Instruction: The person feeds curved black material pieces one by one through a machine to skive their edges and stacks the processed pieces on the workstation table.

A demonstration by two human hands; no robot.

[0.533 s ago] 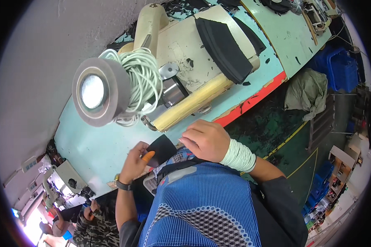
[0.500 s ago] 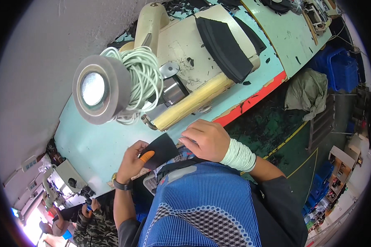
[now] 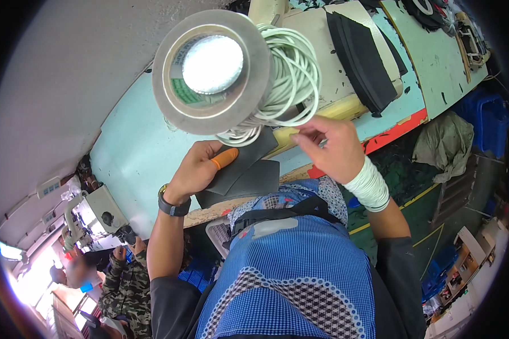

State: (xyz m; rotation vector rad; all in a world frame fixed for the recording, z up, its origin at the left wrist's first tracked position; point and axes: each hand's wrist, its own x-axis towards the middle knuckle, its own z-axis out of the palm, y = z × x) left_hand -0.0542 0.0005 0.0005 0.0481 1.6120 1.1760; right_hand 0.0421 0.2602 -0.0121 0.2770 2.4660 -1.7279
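Observation:
My left hand (image 3: 201,168), an orange finger cot on its thumb, is closed on a flat black sheet piece (image 3: 240,165). Partly beneath that lies another black piece (image 3: 263,176), at the table's front edge near my lap. My right hand (image 3: 342,146), its wrist wound with white cord, is raised to the right of the pieces. Its thumb and index finger are apart, with nothing visible between them. Just in front is the pale sewing machine (image 3: 316,28) with a yellow padded bar (image 3: 345,108). A thread cone and white cord coil hide its needle area.
The large grey thread or tape roll (image 3: 164,85) and white cord coil (image 3: 294,73) stand high in front. A stack of black curved pieces (image 3: 362,62) rests on the machine. Blue crates (image 3: 485,121) and grey cloth (image 3: 447,144) are at right. Another person (image 3: 121,288) works at lower left.
My left hand has moved up and right with a black piece, toward the machine. A second black piece now shows beneath. My right hand has shifted right and up, its fingers spreading.

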